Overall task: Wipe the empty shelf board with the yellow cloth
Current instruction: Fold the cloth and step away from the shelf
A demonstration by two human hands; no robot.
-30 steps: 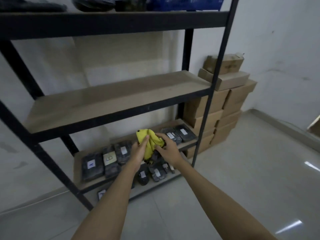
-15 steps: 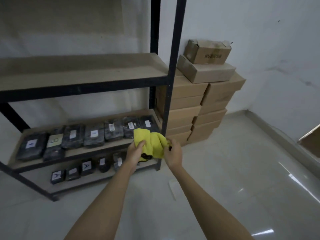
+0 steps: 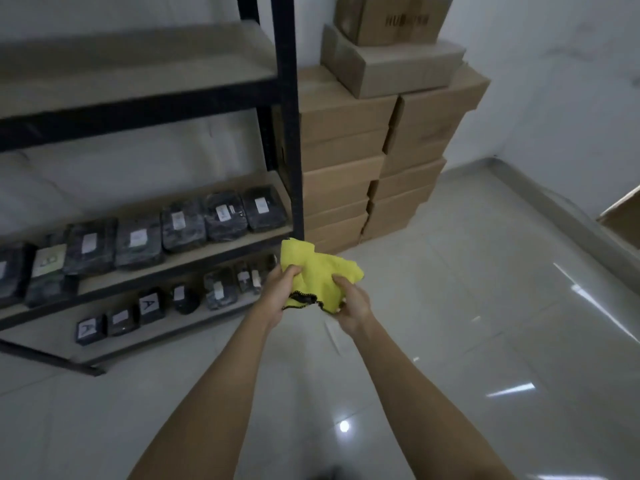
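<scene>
A crumpled yellow cloth (image 3: 317, 271) with a dark stitched edge is held between both hands in front of me, over the floor. My left hand (image 3: 278, 292) grips its left side and my right hand (image 3: 351, 304) grips its right side. The empty shelf board (image 3: 138, 71), bare light wood in a black metal frame, lies up and to the left of the hands, well apart from the cloth.
Two lower shelves hold several dark wrapped packages (image 3: 180, 226) with white labels. A black upright post (image 3: 287, 116) stands just behind the cloth. Stacked cardboard boxes (image 3: 381, 140) fill the corner right of the rack. Glossy tiled floor (image 3: 485, 306) spreads to the right.
My view has swung right and down, so the rack has slid left. Both hands have kept hold of the cloth and spread it a little wider.
</scene>
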